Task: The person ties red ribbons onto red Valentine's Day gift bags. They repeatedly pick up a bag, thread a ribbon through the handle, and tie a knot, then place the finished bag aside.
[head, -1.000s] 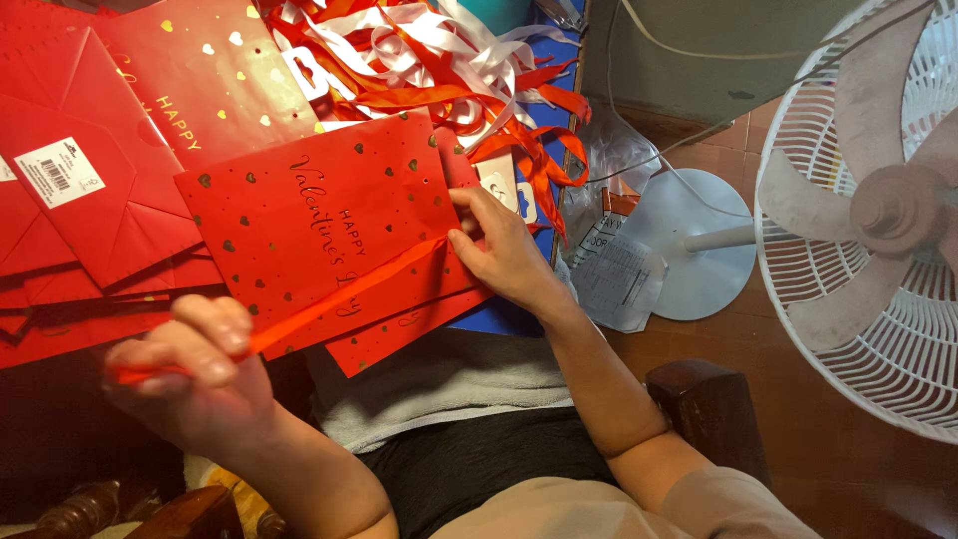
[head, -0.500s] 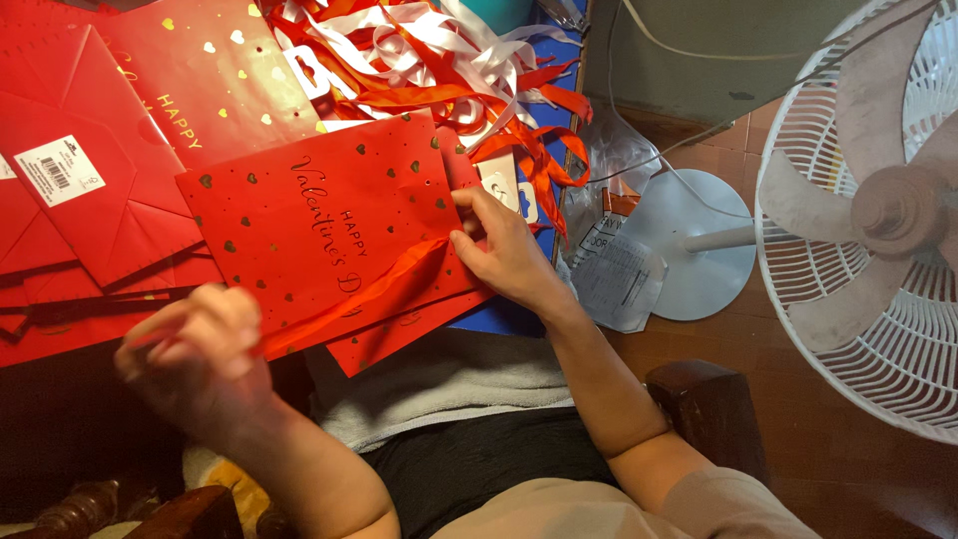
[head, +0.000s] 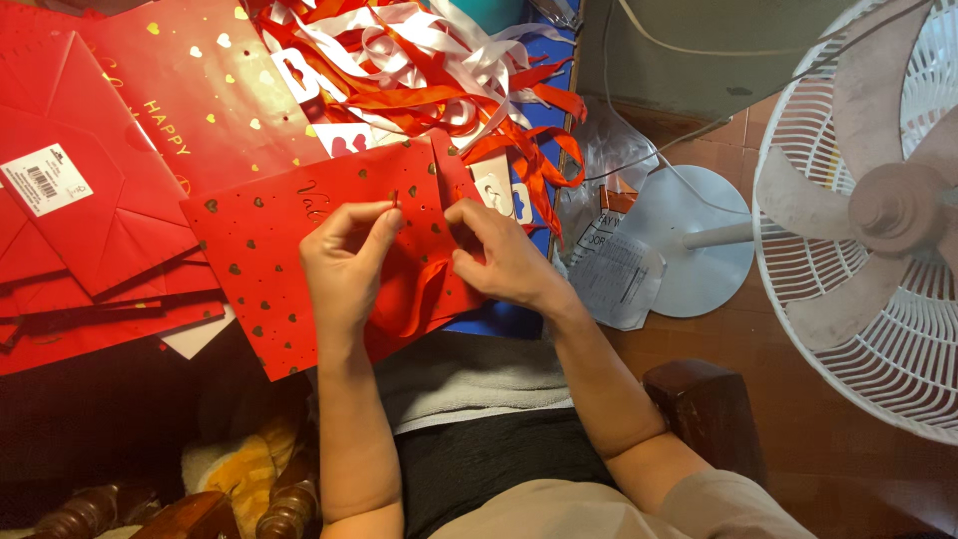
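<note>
- The left hand (head: 344, 262) lies over a red paper bag (head: 269, 260) dotted with gold hearts, thumb and forefinger pressed together on something small near the bag's top edge; what it is cannot be told.
- The right hand (head: 504, 262) rests on the bag's right end, fingers curled and pinching a red ribbon (head: 419, 299) that loops down between the two hands.
- The bag lies flat over the person's lap, half on a blue worktop (head: 499, 321).
- A stack of red bags (head: 90, 220) lies to its left.
- A heap of red and white ribbons (head: 419, 70) sits above it.
- A white fan (head: 878, 210) stands on the floor at right, a plastic wrapper (head: 614, 269) by its base.
</note>
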Available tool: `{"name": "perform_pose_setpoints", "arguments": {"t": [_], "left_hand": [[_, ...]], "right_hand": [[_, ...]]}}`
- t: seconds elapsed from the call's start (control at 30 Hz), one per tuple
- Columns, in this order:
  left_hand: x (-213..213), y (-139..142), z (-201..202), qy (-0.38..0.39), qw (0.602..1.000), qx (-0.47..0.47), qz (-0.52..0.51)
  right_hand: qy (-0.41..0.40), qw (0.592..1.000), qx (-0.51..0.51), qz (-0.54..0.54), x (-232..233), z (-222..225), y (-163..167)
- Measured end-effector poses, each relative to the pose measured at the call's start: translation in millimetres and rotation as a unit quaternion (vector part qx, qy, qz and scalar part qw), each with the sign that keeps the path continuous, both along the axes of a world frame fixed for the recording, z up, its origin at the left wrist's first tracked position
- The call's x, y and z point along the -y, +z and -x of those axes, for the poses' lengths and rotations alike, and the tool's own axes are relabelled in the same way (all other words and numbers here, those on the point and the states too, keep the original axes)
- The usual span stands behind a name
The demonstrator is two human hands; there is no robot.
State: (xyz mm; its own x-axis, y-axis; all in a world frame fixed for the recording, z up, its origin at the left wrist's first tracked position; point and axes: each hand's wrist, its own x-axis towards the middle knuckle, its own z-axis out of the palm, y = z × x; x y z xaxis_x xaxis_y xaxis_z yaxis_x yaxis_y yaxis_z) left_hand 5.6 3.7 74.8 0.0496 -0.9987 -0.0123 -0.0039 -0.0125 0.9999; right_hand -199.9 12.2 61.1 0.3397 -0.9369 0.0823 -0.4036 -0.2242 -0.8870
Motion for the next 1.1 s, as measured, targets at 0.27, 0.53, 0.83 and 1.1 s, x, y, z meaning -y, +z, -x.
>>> {"name": "perform_pose_setpoints", "arguments": {"t": [0.27,0.53,0.83,1.1], "left_hand": [[2,-23,10,0.015,0.998,0.057,-0.01],[8,-26,6,-0.015,0.998,0.049,-0.019],[13,-11,0,-0.072,0.98,0.18,-0.049],[18,-12,-2,-0.096,0.97,0.21,-0.078]], "right_hand": [[-0.026,0.999,-0.004,-0.04,3,-12,5],[-0.091,0.993,-0.065,0.025,18,-27,-4],[-0.085,0.994,-0.067,0.027,14,-23,-8],[-0.062,0.993,-0.037,0.096,10,-20,-10]]}}
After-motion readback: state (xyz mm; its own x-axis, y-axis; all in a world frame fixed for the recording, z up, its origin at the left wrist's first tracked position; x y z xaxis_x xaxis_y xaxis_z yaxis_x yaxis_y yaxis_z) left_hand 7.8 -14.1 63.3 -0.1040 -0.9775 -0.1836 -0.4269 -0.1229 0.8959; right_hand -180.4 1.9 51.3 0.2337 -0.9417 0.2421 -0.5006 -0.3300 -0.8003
